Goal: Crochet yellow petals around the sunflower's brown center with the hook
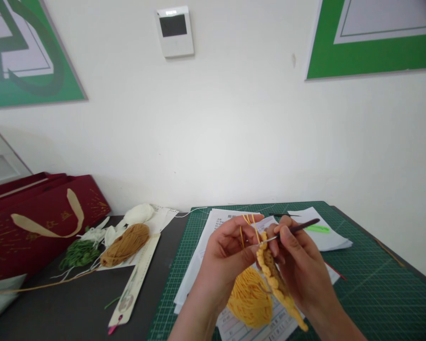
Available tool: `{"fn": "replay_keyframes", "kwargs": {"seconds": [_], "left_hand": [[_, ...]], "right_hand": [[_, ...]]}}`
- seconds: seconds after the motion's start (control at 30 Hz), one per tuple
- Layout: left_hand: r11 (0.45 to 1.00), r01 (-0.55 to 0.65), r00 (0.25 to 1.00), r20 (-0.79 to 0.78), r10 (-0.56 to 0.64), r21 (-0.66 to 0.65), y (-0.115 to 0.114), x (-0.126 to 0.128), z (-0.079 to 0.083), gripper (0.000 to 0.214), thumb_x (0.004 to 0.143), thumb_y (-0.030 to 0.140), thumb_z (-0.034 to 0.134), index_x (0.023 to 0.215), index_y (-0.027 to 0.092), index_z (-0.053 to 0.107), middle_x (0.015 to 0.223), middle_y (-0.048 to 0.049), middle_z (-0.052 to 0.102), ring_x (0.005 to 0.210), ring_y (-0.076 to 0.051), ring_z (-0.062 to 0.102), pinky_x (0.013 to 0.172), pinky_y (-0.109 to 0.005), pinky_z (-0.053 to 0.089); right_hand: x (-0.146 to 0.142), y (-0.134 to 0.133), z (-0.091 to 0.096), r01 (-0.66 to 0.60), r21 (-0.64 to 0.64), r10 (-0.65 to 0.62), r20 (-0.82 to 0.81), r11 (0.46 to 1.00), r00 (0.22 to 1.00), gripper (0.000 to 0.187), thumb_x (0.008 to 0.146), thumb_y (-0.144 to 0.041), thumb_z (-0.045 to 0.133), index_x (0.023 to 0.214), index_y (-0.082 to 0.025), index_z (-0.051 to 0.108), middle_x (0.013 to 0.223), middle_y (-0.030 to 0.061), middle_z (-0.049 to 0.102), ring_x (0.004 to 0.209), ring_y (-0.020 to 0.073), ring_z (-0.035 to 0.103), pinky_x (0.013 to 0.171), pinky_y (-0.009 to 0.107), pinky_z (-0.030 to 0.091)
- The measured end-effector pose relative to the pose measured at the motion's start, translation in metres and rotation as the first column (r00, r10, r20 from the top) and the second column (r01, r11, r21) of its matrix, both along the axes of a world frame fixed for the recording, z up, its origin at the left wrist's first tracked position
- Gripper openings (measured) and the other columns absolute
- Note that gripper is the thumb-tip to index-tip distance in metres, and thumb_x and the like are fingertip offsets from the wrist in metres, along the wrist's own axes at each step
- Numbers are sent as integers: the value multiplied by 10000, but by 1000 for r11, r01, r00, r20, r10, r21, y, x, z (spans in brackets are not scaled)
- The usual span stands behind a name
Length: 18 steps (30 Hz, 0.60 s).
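Between my hands hangs a crocheted strip (273, 274) in yellow and tan, its lower end trailing down to the right. My left hand (230, 251) pinches the top of the strip, with yellow yarn looped over its raised index finger. My right hand (298, 260) grips a crochet hook (298, 228) with a dark handle, whose metal shaft points left to the top edge of the strip. The hook's tip is hidden at my left fingertips. Below, a ball of yellow yarn (250, 298) rests on printed papers (213, 232).
Under the papers lies a green cutting mat (372, 284). To the left are brown yarn (126, 244), green yarn (80, 254), white yarn (139, 214), a ruler (137, 279) and a dark red gift bag (46, 218). More paper with a bright green item (317, 228) lies at right.
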<state>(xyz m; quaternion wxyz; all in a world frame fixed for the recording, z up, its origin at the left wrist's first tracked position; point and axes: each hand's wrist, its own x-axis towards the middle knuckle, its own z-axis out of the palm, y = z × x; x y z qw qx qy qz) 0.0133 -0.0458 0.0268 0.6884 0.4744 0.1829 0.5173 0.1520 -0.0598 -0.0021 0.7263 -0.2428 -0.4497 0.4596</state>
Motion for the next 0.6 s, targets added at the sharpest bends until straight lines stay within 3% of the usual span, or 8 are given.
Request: {"fn": "replay_keyframes", "kwargs": {"seconds": [0.13,0.27,0.4,0.5,0.6], "left_hand": [[997,-58,998,27,57,47,0,2,-2,514,770,120,837,1255,231,707,807,12,622,700,-106,597,664,-225,503],[994,-91,996,31,89,61,0,2,-4,655,747,113,858,1347,234,624,786,28,629,685,-106,608,657,-227,515],[991,-110,994,25,109,72,0,1,-1,780,737,113,866,1431,223,527,793,31,634,681,-105,593,650,-228,511],[989,-133,991,10,132,69,-1,3,-1,825,736,111,862,1463,218,487,788,29,641,693,-114,587,654,-234,508],[977,-210,978,11,210,41,-3,7,-3,728,753,87,835,1411,190,542,762,21,657,707,-121,591,667,-235,501]], "right_hand": [[-2,3,-5,50,22,-49,-6,999,999,258,895,-341,718,779,-237,512,719,-29,565,632,129,545,551,245,487],[-1,3,-8,104,108,-111,68,989,991,170,922,-279,689,840,-245,544,791,-21,563,697,126,569,573,231,496],[1,2,-8,224,268,-288,232,937,929,110,934,-194,645,857,-235,578,805,0,579,720,141,600,580,256,518],[6,2,-9,320,461,-505,363,827,783,133,908,-107,628,883,-235,600,839,16,611,743,161,628,595,296,539],[11,4,-12,327,736,-765,389,593,513,277,838,-13,655,973,-255,658,869,19,659,772,178,642,645,346,567]]}}
